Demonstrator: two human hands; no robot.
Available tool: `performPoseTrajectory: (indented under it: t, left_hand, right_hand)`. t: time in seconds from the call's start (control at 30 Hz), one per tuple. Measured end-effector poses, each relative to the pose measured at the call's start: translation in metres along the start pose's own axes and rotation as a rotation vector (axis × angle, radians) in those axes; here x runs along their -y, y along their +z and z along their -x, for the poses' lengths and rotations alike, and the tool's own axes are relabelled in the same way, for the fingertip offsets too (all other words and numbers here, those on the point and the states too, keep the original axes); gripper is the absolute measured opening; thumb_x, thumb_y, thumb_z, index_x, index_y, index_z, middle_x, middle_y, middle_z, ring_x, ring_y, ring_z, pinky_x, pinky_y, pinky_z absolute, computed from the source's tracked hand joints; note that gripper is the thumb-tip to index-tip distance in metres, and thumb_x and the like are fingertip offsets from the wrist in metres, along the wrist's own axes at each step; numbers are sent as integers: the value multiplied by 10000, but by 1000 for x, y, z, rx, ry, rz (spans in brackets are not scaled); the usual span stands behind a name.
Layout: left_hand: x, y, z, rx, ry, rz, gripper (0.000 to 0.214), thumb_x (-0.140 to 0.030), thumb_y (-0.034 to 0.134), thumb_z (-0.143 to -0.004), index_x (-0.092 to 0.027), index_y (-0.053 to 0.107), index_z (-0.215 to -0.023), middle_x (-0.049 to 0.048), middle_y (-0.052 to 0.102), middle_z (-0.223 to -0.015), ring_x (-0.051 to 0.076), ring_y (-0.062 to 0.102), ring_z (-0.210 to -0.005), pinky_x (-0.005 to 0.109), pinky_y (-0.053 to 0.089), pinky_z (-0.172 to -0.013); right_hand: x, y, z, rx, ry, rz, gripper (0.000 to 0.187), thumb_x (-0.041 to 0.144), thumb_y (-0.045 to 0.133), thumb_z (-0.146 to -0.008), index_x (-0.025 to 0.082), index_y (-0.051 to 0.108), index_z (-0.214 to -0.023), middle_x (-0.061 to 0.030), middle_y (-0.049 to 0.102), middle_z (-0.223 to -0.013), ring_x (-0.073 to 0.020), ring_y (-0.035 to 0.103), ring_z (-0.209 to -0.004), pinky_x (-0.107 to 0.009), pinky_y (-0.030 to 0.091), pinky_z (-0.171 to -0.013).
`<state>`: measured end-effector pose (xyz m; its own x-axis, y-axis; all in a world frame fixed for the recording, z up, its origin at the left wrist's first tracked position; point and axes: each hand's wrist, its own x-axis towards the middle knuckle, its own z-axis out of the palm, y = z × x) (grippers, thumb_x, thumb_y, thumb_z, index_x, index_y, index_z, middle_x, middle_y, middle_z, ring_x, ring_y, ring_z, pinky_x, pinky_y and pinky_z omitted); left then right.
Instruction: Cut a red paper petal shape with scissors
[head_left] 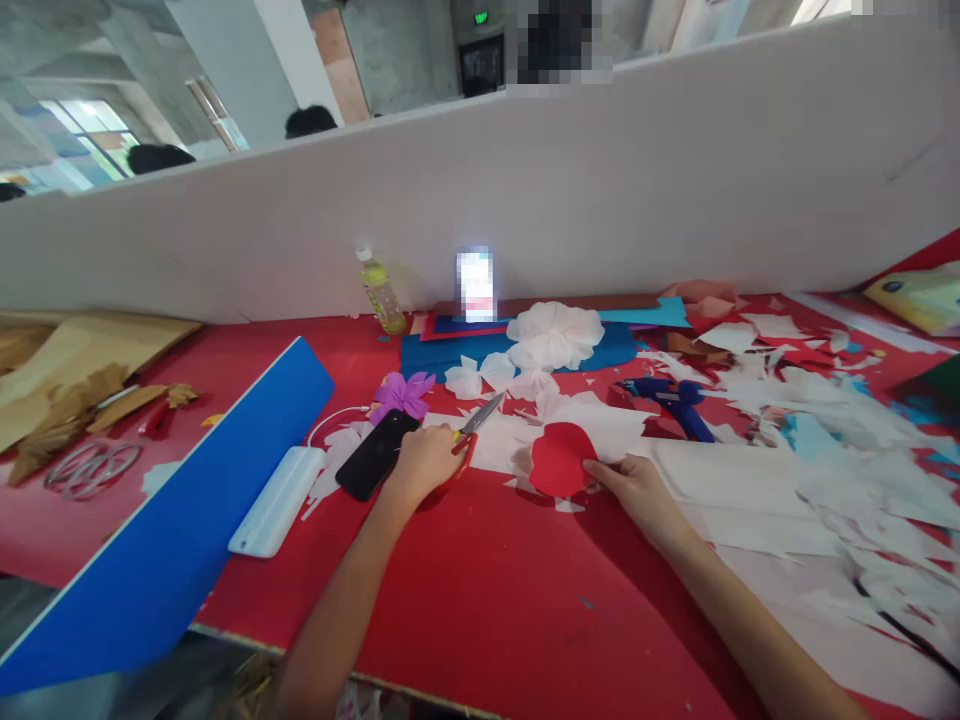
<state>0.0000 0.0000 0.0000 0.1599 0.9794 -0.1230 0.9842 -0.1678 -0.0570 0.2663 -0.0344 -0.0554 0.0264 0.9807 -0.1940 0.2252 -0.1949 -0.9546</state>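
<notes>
My right hand (626,480) pinches the right edge of a rounded red paper piece (561,460) between thumb and fingers, above white paper scraps. My left hand (427,460) is closed on the orange handle of a pair of scissors (484,412). Their blades point away to the upper right. Beside this hand lies a black phone (375,455), with a purple paper flower (405,393) just behind it. Beyond the blades are white paper petals (480,374) and a full white paper flower (556,335).
A blue divider board (195,500) and white power bank (277,505) stand and lie at left. A bottle (381,295) and lit phone (476,285) are near the white partition (637,180). A blue glue gun (675,398) and paper scraps (840,480) cover the right.
</notes>
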Motion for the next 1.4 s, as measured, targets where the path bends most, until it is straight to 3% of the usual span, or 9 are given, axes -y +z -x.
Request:
performPoseTrajectory:
  t: [0.1,0.3,0.57,0.97,1.2,1.4]
  left_hand:
    - [1,-6,1,-10,-15,40,373,-410,276,-879,-159,549,-916,122,661,-863,298,635,-816,379,460,-664]
    - [-5,-14,7,-71,-39,101,503,-583,287,-841,-158,487,-1022,126,657,-883,316,630,-845,391,457,-686]
    - [-6,-15,11,-6,142,224,609,-632,466,-737,-213,404,-1175,110,587,-1158,326,584,-990,383,451,-753]
    - [-15,-16,14,184,211,286,567,-524,584,-699,-232,427,-1159,92,574,-1188,300,549,-1053,326,419,-829]
    - [-12,-11,13,183,232,304,594,-557,574,-685,-253,428,-1174,73,600,-1151,284,575,-1002,317,437,-779]
    - [-15,-14,15,194,221,299,602,-609,561,-667,-250,465,-1141,81,624,-1098,297,588,-956,332,438,-746]
  right_hand:
    - [1,-1,1,1,3,19,349,490,589,-656,173,621,-514,-71,668,-530,-204,613,-513,-263,411,-465]
    - [0,0,1,-3,10,45,383,501,580,-655,153,626,-502,-81,660,-513,-185,583,-467,-252,364,-422]
    - [4,-3,1,-29,-1,70,372,474,575,-665,152,628,-487,-70,650,-498,-196,600,-502,-264,415,-493]
    - [1,-9,1,5,-66,-27,405,517,581,-687,134,651,-572,-69,662,-565,-204,604,-562,-277,454,-537]
    - [0,-9,1,29,-114,-63,372,467,579,-720,140,648,-556,-52,655,-559,-192,594,-575,-283,464,-594]
    - [2,-8,3,34,-100,-18,377,462,578,-712,131,668,-556,-61,658,-541,-186,577,-521,-265,425,-501]
